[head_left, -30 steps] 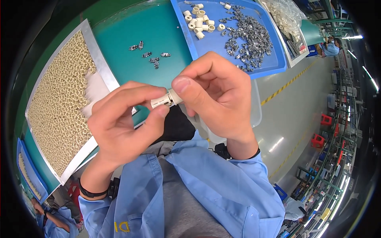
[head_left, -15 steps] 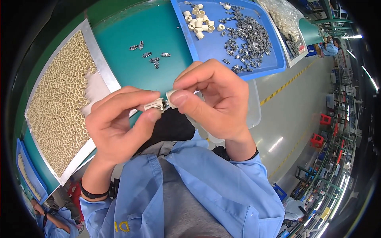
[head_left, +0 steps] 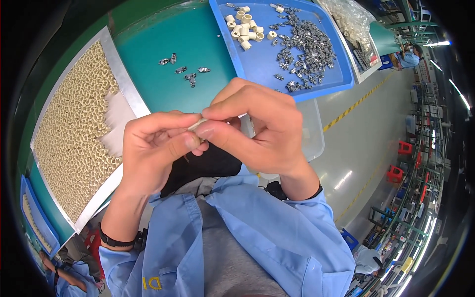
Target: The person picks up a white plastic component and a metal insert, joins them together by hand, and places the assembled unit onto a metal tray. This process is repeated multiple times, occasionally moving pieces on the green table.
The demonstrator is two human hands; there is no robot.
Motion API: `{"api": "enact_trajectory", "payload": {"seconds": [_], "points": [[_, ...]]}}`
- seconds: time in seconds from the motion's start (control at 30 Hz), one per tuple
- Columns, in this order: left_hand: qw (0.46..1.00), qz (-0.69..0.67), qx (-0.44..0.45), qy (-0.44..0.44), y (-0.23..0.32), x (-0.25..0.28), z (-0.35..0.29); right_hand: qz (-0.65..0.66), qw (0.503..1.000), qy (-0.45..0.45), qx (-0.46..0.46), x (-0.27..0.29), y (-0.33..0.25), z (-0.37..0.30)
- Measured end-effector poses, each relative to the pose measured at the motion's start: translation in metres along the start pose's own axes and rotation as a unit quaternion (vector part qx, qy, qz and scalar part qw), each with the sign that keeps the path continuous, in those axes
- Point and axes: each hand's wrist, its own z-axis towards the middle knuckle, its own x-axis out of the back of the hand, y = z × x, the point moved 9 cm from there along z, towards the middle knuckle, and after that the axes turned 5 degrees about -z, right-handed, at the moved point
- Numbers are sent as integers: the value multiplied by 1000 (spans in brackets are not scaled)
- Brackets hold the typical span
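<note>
My left hand and my right hand meet above the near edge of the bench, fingertips touching. Both are closed in a pinch on a small cream plastic part, mostly covered by my fingers; only a pale edge shows. Whether its two pieces are fully joined is hidden. Beyond my hands, several small dark metal pieces lie loose on the green tabletop. A blue tray to the far right holds several cream cylindrical caps and a heap of similar metal pieces.
On the left, a white-framed tray carries densely packed small cream parts. A translucent bin stands below the blue tray. Clear plastic bags fill a box at far right. Another person's arm shows at lower left.
The cream housing in my left hand and the cream cap in my right, apart with metal contacts showing between them, have come together. My left hand moved right, my right hand slightly left.
</note>
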Motion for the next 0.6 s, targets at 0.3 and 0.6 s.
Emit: {"api": "enact_trajectory", "payload": {"seconds": [0.3, 0.6], "points": [[970, 34, 239, 13, -31, 27, 16, -50, 999, 0, 4, -4, 27, -9], [937, 268, 205, -92, -12, 5, 83, -250, 963, 5, 101, 23, 47, 5]]}}
